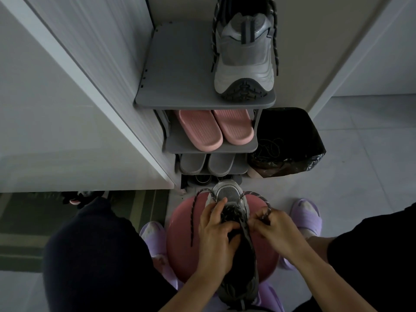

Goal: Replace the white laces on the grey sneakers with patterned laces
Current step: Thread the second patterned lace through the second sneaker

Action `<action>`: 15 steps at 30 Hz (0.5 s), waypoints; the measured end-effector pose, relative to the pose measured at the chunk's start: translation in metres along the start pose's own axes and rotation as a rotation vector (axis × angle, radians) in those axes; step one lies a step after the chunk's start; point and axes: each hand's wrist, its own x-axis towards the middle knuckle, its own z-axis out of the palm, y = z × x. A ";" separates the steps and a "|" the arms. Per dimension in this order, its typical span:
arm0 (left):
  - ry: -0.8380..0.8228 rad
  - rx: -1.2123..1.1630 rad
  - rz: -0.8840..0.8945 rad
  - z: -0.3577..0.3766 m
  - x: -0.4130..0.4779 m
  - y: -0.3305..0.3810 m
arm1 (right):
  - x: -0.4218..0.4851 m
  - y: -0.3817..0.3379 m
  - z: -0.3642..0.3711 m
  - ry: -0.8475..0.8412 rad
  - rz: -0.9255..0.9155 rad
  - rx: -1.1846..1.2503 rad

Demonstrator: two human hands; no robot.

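A grey sneaker (227, 192) rests toe-away on a pink stool (180, 230) between my knees. Dark patterned laces (194, 212) run through its eyelets, their ends looping out to both sides. My left hand (216, 239) grips the sneaker's left side at the tongue. Closed around the right lace end, my right hand (276, 233) sits beside the shoe. The second grey sneaker (245, 57) stands on the top rack shelf, patterned laces hanging down both its sides.
The grey shoe rack (175, 64) holds pink slides (213, 129) and grey slippers (207, 163) lower down. A bin with a black liner (288, 143) stands to its right, thin cord inside. A white cabinet door (67, 109) is at left. Purple slippers are on my feet.
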 end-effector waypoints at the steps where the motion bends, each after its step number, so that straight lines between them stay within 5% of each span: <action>1: -0.002 0.005 -0.008 0.001 0.000 0.000 | -0.001 0.000 0.001 0.013 0.004 -0.003; 8: 0.027 -0.048 -0.012 0.000 0.003 0.003 | -0.002 -0.002 0.003 -0.038 -0.048 -0.108; 15: -0.159 -0.175 -0.012 -0.010 0.008 0.002 | -0.008 -0.001 0.006 -0.197 0.110 0.287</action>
